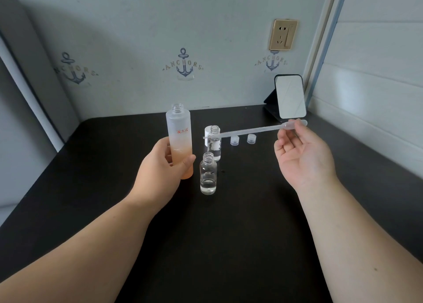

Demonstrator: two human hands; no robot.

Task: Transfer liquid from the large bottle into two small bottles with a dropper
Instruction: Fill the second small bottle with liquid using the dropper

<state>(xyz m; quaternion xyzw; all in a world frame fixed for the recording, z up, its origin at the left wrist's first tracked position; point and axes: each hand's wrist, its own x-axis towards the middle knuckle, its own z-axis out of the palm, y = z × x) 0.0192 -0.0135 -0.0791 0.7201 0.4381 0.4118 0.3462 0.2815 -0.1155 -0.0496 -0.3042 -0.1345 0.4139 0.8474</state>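
Note:
The large frosted bottle (179,133), white fading to orange, stands uncapped on the black table (229,234). My left hand (160,172) grips its lower half. Two small clear glass bottles stand open just right of it: the near one (208,174) holds a little clear liquid, the far one (215,144) is behind it. My right hand (302,153) pinches the bulb of a long translucent plastic dropper (251,131) between thumb and fingers. The dropper lies almost level in the air, its tip in front of the far small bottle's neck.
A white cap (208,132) stands behind the far small bottle. Two small clear caps (234,140) (251,138) sit on the table further right. A small standing mirror (289,98) is at the back right corner. Walls close the table at the back and right.

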